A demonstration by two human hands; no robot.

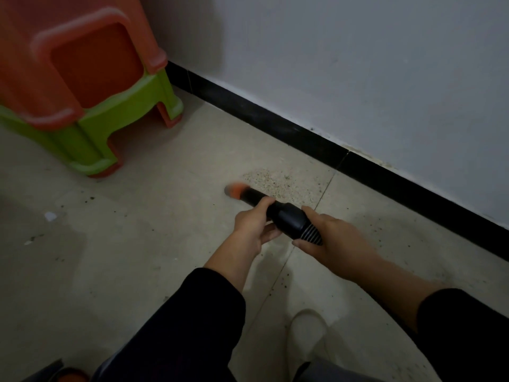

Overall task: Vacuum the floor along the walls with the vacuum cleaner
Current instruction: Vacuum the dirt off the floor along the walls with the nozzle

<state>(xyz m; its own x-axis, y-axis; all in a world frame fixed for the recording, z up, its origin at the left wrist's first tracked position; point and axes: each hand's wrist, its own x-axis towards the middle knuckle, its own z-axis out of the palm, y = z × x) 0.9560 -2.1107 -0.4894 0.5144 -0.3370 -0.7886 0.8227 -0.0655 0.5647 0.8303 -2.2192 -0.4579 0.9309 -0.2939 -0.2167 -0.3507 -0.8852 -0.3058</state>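
Nearest us, our white shoe (307, 330) stands on the tiled floor (137, 257). Our left hand (252, 227) and right hand (333, 242) both wrap the black vacuum cleaner (278, 213), its blurred orange nozzle (235, 191) beside grit (278, 180) near the black skirting (316, 139).

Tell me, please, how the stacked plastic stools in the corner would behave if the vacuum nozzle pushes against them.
The stools look like thin hollow plastic, so they are probably light and would slide on the smooth floor rather than resist. Nested orange over green, they would likely move together. The stack seems tall, so a high push might tip it; a low push looks safer.
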